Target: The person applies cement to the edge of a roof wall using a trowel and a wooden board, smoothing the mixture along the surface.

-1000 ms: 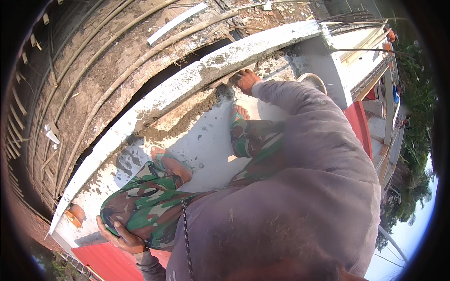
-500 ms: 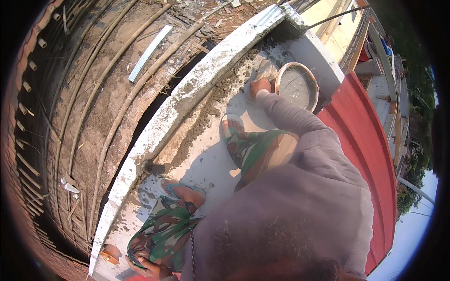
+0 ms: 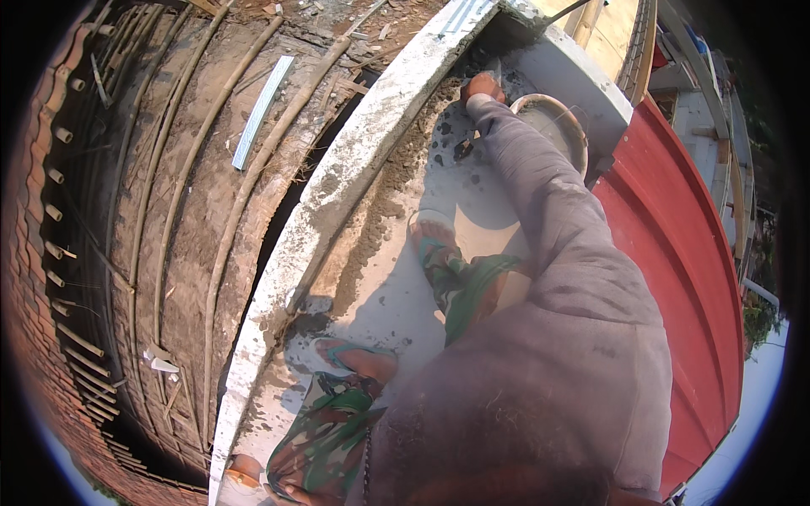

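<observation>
right hand (image 3: 483,87): fingers appear curled in. a thin pale edge shows just beyond them, but i cannot tell from my station what they grip. left hand (image 3: 294,494): at the near left, against the camouflage trousers (image 3: 325,430), partly cut off by the lower edge; i cannot tell how far it closes.

change noted: one second ago the right hand was at the low wall (image 3: 333,181); half a second ago, just left of the bucket (image 3: 580,139). it is now farther off, in the shaded far corner. i read this as a pause in contact with the mortar strip (image 3: 371,219) (my judgement only).

condition of the mortar strip: it lies along the right foot of the low wall, brown-grey, rough and lumpy, with ragged edges and dark splashes on the pale floor beside it. the bucket, at the far right, holds smooth grey mix. outermost right: red roofing (image 3: 675,278).
</observation>
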### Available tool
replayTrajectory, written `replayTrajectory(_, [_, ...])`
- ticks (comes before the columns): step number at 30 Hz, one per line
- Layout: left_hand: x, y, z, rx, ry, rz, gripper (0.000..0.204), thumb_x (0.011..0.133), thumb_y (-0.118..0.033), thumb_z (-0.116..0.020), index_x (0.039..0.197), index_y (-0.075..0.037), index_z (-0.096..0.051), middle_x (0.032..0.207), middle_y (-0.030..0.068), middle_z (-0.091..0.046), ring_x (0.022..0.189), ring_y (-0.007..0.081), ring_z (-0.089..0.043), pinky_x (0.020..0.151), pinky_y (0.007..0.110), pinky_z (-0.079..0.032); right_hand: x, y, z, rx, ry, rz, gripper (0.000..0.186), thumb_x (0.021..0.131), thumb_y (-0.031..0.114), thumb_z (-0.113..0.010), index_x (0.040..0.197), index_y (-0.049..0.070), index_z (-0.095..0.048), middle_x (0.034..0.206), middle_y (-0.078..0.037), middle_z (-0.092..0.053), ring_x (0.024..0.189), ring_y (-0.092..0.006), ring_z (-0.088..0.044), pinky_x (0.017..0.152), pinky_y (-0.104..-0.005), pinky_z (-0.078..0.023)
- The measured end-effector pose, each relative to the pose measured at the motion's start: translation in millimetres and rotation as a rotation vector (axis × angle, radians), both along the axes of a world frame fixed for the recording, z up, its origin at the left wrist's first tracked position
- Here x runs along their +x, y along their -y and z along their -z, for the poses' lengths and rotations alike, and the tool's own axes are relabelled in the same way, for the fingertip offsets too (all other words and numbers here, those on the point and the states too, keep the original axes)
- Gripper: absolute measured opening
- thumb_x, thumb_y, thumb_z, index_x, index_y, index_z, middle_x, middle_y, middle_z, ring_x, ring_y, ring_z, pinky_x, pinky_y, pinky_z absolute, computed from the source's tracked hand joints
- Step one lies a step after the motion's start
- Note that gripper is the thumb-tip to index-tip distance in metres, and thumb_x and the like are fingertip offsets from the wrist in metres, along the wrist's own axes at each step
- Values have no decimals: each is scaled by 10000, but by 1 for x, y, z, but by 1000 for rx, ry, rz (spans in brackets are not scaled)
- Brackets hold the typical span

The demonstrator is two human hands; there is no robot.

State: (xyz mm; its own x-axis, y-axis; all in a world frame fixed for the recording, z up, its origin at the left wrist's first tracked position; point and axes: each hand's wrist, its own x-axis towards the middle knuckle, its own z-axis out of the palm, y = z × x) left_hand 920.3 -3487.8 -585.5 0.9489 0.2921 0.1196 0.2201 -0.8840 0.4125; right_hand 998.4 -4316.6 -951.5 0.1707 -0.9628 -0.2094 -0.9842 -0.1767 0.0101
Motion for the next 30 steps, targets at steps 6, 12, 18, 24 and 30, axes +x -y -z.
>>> replayTrajectory(6, [1, 1, -2, 15, 19, 4, 649, 1021, -454, -487, 1459, 22, -435, 1436, 251, -463, 1338, 373, -450, 1108, 491, -350, 11, -19, -16, 23, -68, -58, 311, 968, 222, -537, 1206, 102, -697, 1294, -76, -673, 1145, -283, -676, 869, -451, -582])
replayTrajectory(12, [-8, -3, -5, 21, 12, -21, 649, 1023, -455, -484, 1461, 21, -433, 1434, 250, -464, 1336, 371, -452, 1106, 490, -351, 16, -17, -19, -45, -96, -148, 311, 978, 237, -506, 1133, 105, -741, 1171, -76, -729, 1081, -289, -705, 812, -468, -596])
replayTrajectory(18, [-14, -3, -7, -3, -5, -40, 648, 1025, -456, -480, 1463, 20, -431, 1433, 250, -464, 1333, 369, -454, 1105, 489, -353, -2, -80, -19, -22, -47, -360, 277, 954, 199, -524, 1069, 81, -746, 1112, -97, -741, 1024, -292, -722, 796, -434, -596])
replayTrajectory(24, [-16, 1, -9, -15, 9, -61, 648, 1027, -457, -476, 1464, 19, -429, 1432, 249, -465, 1331, 368, -455, 1104, 489, -355, -35, -167, -6, 49, 64, -470, 268, 940, 157, -524, 1150, 17, -613, 1048, -191, -722, 985, -344, -710, 860, -428, -574])
replayTrajectory(30, [-18, 1, -12, -23, 23, -55, 647, 1029, -458, -473, 1466, 18, -427, 1430, 249, -465, 1329, 366, -457, 1103, 488, -356, 17, -77, -40, 16, 100, -56, 276, 926, 187, -577, 1141, 34, -655, 1120, -163, -722, 1064, -347, -696, 852, -437, -584])
